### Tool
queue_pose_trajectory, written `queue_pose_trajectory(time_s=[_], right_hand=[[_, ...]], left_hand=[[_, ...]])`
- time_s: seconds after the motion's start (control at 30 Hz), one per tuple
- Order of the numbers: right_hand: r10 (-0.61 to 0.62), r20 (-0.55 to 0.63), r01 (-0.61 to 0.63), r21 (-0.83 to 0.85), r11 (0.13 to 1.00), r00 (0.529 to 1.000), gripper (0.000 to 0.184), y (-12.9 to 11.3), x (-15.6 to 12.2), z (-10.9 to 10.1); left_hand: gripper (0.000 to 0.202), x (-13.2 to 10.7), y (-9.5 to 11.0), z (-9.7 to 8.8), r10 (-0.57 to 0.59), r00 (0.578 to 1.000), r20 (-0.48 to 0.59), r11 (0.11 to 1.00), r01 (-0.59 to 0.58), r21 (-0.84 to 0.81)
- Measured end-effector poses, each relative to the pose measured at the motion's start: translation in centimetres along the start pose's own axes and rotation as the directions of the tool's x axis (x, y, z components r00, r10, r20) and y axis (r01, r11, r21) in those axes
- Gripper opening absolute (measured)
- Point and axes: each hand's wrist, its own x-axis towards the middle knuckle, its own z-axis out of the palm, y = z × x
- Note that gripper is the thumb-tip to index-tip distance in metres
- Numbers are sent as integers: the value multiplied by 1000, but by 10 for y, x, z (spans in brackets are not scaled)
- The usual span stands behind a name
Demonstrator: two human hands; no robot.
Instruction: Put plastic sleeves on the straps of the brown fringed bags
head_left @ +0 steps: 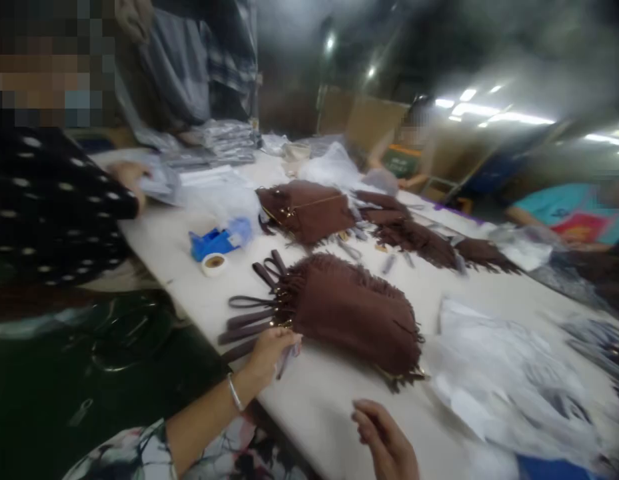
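My left hand [270,353] pinches a short greyish-mauve strip [288,362], probably a strap, beside the near end of a stack of brown fringed pouches [356,313]. Several dark wrist straps [249,319] fan out from that end over the table edge, with small gold-coloured fittings at their roots. Lower right, above the white table [319,393], my right hand [386,440] is apart from the stack; its fingers are loosely bent and no object shows in them. Blur hides the fingertip detail.
Another brown pouch pile [314,210] and fringed pieces [414,237] lie behind. A tape roll [213,265] sits by blue plastic [214,243]. Clear plastic bags [509,373] cover the right. A person in a dotted sleeve [54,207] stands left; two other people are across the table.
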Motion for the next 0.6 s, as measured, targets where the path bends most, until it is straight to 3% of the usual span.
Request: queue_pose_trajectory(time_s=[0.1,0.2,0.33,0.6], right_hand=[[-248,174,248,23,969,953,28,-58,44,53],[-397,218,407,-1,913,892,23,-81,73,80],[-474,241,514,-144,845,847,27,-84,88,92],[-451,295,537,-409,737,843,30,-99,85,98]], left_hand=[[19,-3,-4,-1,14,1000,-2,999,-14,-38],[19,-1,-4,-1,-13,999,-52,997,9,-76],[19,2,-1,-1,-43,996,-80,993,34,-110],[17,3,-5,-8,-56,998,-24,985,51,-166]])
